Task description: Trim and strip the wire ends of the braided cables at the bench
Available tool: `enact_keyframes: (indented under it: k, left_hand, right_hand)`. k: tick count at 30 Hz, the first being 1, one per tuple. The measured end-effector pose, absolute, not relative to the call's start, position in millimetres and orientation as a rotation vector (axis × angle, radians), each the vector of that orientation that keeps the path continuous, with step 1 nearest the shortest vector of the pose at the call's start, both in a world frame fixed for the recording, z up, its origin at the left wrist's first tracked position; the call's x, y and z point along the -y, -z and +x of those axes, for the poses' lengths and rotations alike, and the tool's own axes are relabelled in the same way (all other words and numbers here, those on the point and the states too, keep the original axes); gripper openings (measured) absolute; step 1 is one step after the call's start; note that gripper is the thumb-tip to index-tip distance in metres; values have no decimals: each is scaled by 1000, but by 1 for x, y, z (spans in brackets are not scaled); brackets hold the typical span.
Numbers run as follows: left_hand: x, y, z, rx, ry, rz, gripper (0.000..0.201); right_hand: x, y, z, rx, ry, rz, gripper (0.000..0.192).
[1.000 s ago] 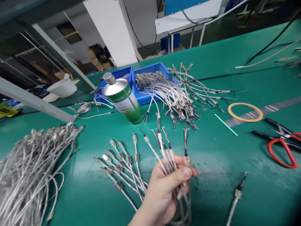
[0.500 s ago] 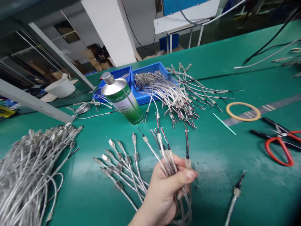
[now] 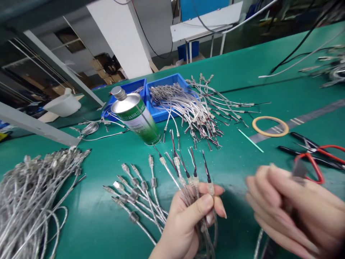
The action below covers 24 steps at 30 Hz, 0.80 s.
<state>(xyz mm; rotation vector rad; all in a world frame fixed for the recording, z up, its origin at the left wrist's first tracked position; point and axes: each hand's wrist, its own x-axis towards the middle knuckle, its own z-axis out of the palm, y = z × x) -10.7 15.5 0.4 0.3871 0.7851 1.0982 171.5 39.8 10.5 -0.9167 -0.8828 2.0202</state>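
Silvery cables (image 3: 29,201) lie heaped at the left of the tabletop (image 3: 91,219); rightward, a green can (image 3: 142,126) stands upright. The left hand (image 3: 183,226) grasps a bundle (image 3: 188,187) of similar cables mid-tabletop, stripped ends upward. The right hand (image 3: 293,205), blurred, curls its fingers by a dark flat piece (image 3: 299,170); whether they grip it, I cannot tell.

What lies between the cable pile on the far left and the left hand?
In the head view, a fan of silvery cables lies there on the green bench.
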Motion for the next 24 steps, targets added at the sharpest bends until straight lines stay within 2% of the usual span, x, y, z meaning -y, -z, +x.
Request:
enact_keyframes:
  k: [3,8,15,18,24]
  left_hand:
    - [-14,-1,-11,-747,-1086,431,15]
    - [-13,1,-11,-686,-1070,495,17]
    - [-13,4,-4,-760,-953,563,15]
    - [-13,6,-3,-788,-973,566,20]
    - [-12,6,-4,-885,-1071,451,26]
  right_hand:
    - [-41,-16,161,846,-2058,-904,32]
    - [-40,-6,161,1052,-1925,-1076,21]
    - [-44,-20,155,1495,-1702,-1112,26]
    - [-47,-22,155,1575,-1606,-1117,36]
    - [-50,-15,158,1479,-1628,-1093,26]
